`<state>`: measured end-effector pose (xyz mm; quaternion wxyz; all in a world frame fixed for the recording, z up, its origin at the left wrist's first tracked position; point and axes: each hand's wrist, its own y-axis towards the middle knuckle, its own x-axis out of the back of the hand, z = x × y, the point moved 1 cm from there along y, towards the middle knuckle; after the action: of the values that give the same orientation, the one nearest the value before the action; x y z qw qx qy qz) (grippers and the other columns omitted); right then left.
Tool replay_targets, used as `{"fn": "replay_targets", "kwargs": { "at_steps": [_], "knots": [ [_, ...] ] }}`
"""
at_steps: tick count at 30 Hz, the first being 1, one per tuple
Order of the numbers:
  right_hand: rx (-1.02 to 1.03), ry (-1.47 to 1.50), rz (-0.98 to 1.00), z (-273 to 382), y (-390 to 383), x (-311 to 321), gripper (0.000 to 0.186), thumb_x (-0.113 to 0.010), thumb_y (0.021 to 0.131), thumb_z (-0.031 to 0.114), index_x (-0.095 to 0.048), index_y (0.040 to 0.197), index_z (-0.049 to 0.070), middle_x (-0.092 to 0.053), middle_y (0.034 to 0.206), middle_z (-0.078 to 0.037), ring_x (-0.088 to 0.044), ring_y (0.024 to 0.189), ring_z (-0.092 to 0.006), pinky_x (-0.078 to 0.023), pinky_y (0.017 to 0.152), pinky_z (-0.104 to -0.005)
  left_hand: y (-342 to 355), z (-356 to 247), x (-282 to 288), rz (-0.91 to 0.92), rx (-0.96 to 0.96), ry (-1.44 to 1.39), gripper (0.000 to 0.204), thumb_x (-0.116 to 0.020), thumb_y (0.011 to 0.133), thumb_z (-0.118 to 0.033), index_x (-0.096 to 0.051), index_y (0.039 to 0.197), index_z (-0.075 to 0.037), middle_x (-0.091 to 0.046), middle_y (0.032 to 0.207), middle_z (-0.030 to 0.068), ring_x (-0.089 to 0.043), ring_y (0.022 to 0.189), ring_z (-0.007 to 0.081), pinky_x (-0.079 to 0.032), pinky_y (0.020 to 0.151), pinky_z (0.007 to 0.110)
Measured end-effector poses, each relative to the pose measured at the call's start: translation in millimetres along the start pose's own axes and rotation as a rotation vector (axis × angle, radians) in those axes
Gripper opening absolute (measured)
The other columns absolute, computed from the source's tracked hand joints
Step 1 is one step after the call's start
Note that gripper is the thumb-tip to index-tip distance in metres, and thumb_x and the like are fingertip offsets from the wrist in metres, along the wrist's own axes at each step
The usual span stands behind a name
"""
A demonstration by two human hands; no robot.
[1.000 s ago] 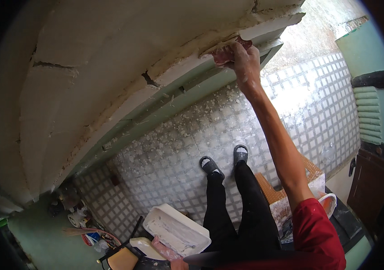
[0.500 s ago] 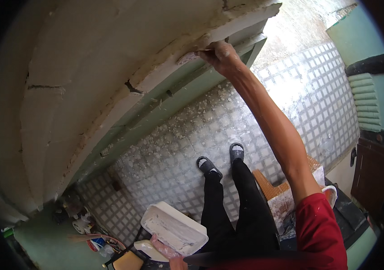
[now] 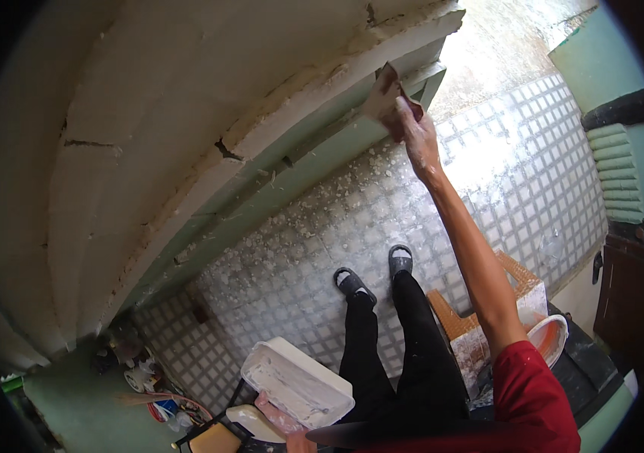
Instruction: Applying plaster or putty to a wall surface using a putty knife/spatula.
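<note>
Right hand gripped around the handle of a flat metal putty knife, blade lifted just off the cracked white plaster ledge; half a second back the blade was pressed on that ledge further left, so the stroke looks finished. Left hand low in view, fingers clamped under the white rectangular plastic plaster tray, roughly where it was. Plaster crumbs litter the grey checked tile floor.
</note>
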<state>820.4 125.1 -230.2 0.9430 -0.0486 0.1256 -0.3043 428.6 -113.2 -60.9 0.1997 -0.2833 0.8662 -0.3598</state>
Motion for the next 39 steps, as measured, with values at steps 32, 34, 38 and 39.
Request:
{"fn": "replay_targets", "kwargs": {
  "at_steps": [32, 34, 38, 39],
  "knots": [
    [0.822, -0.578, -0.254, -29.5, -0.1, -124.5, 0.06, -0.048, 0.076, -0.014, -0.05, 0.133, 0.005, -0.05, 0.132, -0.02, -0.039, 0.129, -0.038, -0.031, 0.11, -0.0457, 29.4, -6.9, 33.3, 0.098, 0.055, -0.151, 0.081, -0.052, 0.073, -0.047, -0.032, 0.144, -0.013, -0.038, 0.142, 0.016, -0.044, 0.124, 0.0409, -0.039, 0.099, 0.059],
    [0.864, -0.621, -0.171, -38.3, -12.1, -136.9, 0.06, -0.052, 0.076, -0.013, -0.048, 0.134, 0.004, -0.051, 0.131, -0.019, -0.037, 0.131, -0.0402, -0.025, 0.112, -0.0495, 30.4, -5.7, 36.5, 0.106, 0.086, -0.249, 0.081, -0.052, 0.073, -0.046, -0.032, 0.145, -0.014, -0.037, 0.143, 0.0165, -0.043, 0.125, 0.0414, -0.039, 0.1, 0.06],
    [0.765, -0.542, 0.096, -46.3, -46.2, -148.2, 0.057, -0.05, 0.078, -0.012, -0.052, 0.131, 0.007, -0.056, 0.126, -0.019, -0.045, 0.126, -0.0386, -0.026, 0.112, -0.0485, 31.3, -5.0, 41.3, 0.13, 0.146, -0.437, 0.082, -0.052, 0.073, -0.045, -0.031, 0.145, -0.014, -0.035, 0.145, 0.0176, -0.042, 0.126, 0.0425, -0.038, 0.1, 0.061],
    [0.765, -0.542, 0.093, -45.3, -45.8, -140.5, 0.057, -0.05, 0.078, -0.012, -0.052, 0.131, 0.007, -0.056, 0.126, -0.019, -0.045, 0.126, -0.0386, -0.026, 0.112, -0.0485, 32.1, -5.1, 41.6, 0.138, 0.161, -0.484, 0.082, -0.052, 0.073, -0.045, -0.031, 0.145, -0.014, -0.035, 0.145, 0.0178, -0.042, 0.126, 0.0427, -0.038, 0.1, 0.062]
  ]
}}
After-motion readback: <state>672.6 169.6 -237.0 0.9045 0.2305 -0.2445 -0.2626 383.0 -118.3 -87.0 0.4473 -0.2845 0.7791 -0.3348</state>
